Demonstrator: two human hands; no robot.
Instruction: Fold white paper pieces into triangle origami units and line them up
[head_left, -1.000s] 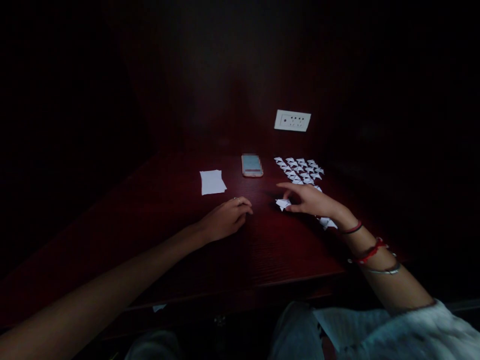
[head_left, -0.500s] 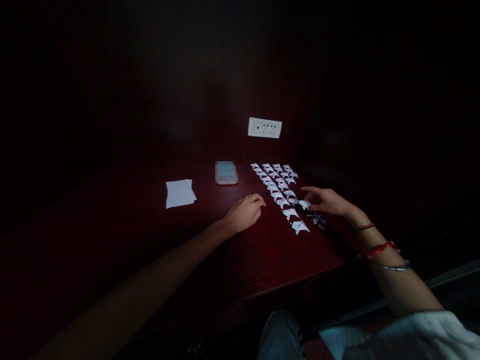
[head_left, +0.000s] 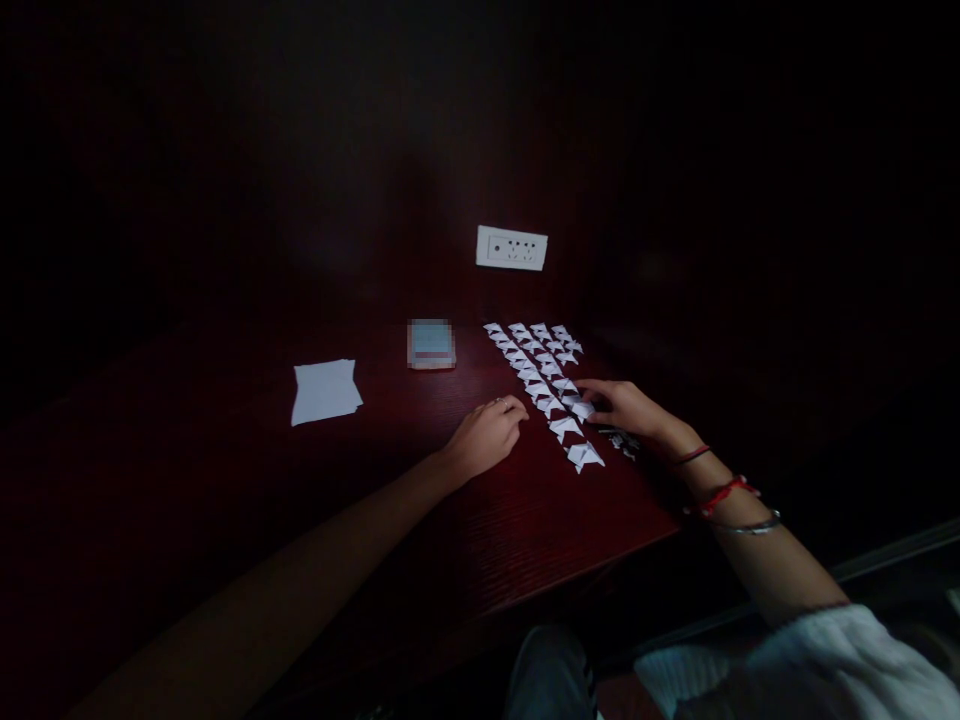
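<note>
Several small folded white paper figures [head_left: 547, 369] lie in slanting rows on the dark red table [head_left: 480, 540]. My right hand [head_left: 628, 410] is at the right side of these rows, its thumb and forefinger closed on a folded paper figure [head_left: 580, 408] low over the table, at the near end of the second row. Left of the rows, my left hand [head_left: 486, 432] rests on the table with its fingers curled in; nothing shows in it. The nearest figure [head_left: 584, 456] lies at the near end of the longest row.
A stack of white paper sheets [head_left: 326, 390] lies at the left. Behind my left hand is a phone-like device [head_left: 431, 345] with a blurred screen. Small dark bits [head_left: 622, 442] lie below my right hand. A white socket panel [head_left: 511, 248] is on the back wall.
My right hand has moved left with the paper figure, bringing it against the end of the second row. My left hand stays in place. The view has turned slightly right.
</note>
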